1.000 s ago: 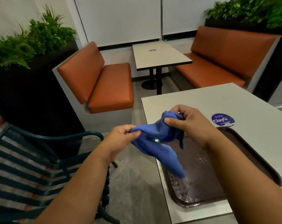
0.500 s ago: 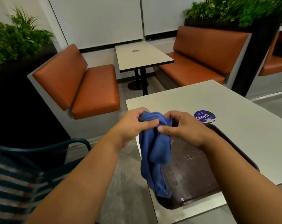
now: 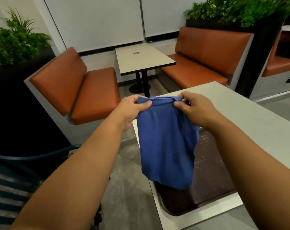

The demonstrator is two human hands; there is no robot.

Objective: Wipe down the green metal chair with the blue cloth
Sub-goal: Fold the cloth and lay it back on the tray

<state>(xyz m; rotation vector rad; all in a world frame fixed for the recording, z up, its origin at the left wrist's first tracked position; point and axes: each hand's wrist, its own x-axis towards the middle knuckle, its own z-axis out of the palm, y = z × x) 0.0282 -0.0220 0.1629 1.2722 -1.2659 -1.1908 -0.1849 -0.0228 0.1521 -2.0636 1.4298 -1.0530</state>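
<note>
The blue cloth (image 3: 165, 143) hangs spread out in front of me, above the near table's left edge. My left hand (image 3: 132, 108) pinches its top left corner and my right hand (image 3: 194, 108) pinches its top right corner, so the top edge is stretched between them. The green metal chair (image 3: 13, 180) with slatted seat sits at the lower left, below my left forearm, which hides part of it. Neither hand touches the chair.
A dark brown tray (image 3: 212, 176) lies on the light grey table (image 3: 257, 123) behind the cloth. Orange benches (image 3: 84, 90) and a small table (image 3: 141, 58) stand farther back. Black planters with green plants (image 3: 16, 42) flank the left and right.
The bunched cloth has been pulled open and raised; my hands moved apart to its top corners. The view shifted, so less of the chair shows.
</note>
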